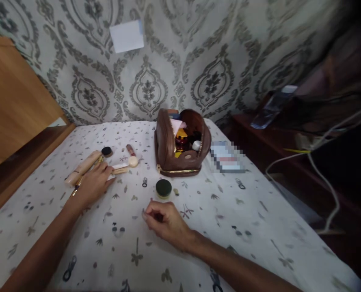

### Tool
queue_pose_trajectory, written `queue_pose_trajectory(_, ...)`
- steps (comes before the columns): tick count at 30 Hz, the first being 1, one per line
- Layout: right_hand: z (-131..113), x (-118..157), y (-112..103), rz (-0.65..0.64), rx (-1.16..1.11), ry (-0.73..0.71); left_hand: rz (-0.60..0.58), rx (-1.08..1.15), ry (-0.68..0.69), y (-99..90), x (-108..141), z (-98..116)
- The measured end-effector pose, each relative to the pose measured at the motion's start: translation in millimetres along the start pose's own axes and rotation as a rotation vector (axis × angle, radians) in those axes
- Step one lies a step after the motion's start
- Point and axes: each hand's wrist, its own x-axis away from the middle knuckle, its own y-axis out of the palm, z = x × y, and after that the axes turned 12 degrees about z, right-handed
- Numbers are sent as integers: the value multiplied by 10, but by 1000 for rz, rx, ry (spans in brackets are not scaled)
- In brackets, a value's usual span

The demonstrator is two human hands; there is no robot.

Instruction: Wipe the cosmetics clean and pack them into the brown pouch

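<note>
My left hand [97, 181] lies low over a row of cosmetics on the left, fingers stretched out and partly apart. Beneath and beside it are a beige tube [83, 168] and a thin gold-and-dark stick [75, 190], partly covered by the hand. Just past the fingertips are a dark round lid [107, 151], a lip gloss tube [130, 150], a round cream-coloured piece [133, 162] and a slim tan stick [120, 170]. My right hand [167, 223] is curled closed above the cloth, with nothing visible in it. A dark-lidded round jar [163, 188] stands just beyond it.
An open brown leather cosmetic bag [180, 162] holding several items stands at the back centre. Right of it lies a pixelated flat object [227, 157]. A wooden panel [18, 101] borders the left. A clear bottle [271, 107] and a white cable [335, 202] are at the right.
</note>
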Motion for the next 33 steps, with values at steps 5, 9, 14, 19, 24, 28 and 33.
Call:
queue_pose_trajectory(5, -33, 21, -55, 33, -44, -44, 11, -64, -36, 69, 37, -32)
queue_pose_trajectory(9, -44, 26, -106, 26, -122, 55, 45, -1, -58, -82, 90, 62)
queue_pose_trajectory(14, -5, 44, -110, 20, -124, -14, 90, 655, -234, -508, 168, 645)
queue_pose_trajectory(19, 37, 50, -36, -172, -321, 5, 128, 1069, -423, -598, 225, 1351)
queue_pose_trajectory(24, 12, 42, -48, -82, -282, -17, 327, 899, -275, -439, 351, 1590)
queue_pose_trajectory(28, 17, 89, -52, 73, 46, -245, 382, 758, -262, -382, 446, 1699)
queue_pose_trajectory(33, 33, 205, 22, 38, 475, -315, 434, 740, -317, -491, 250, 1692)
